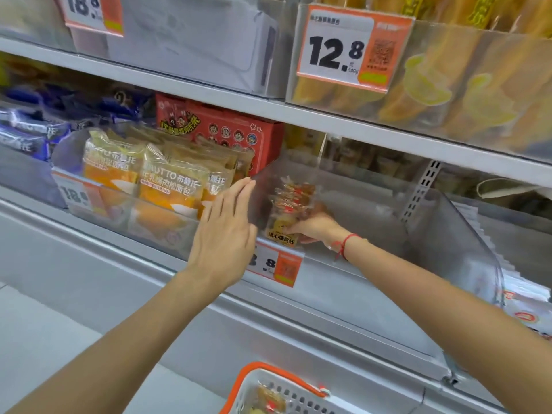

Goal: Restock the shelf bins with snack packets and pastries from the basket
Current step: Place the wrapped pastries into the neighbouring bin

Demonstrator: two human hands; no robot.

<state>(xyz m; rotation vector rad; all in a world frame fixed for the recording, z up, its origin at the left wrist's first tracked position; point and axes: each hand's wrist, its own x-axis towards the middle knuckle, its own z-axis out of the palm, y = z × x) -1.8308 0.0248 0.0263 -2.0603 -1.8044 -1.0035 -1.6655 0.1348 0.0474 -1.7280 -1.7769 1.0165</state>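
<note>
My right hand (pixel 313 228) reaches into a clear plastic shelf bin (pixel 373 210) and grips several small clear-wrapped pastry packets (pixel 291 204) at the bin's left end. My left hand (pixel 227 231) is flat with straight fingers, its fingertips against the divider between this bin and the left bin (pixel 134 216). That left bin is packed with orange bread packets (pixel 170 183). At the bottom edge, the white basket with an orange handle (pixel 268 383) holds more wrapped pastries (pixel 270 400).
A red cartoon-printed box (pixel 236 132) stands behind the bread packets. Blue packets (pixel 27 135) fill the bin at far left. Upper shelf bins hold yellow packets (pixel 448 79) behind a 12.8 price tag (pixel 352 49). Red-and-white packets (pixel 528 312) lie at right.
</note>
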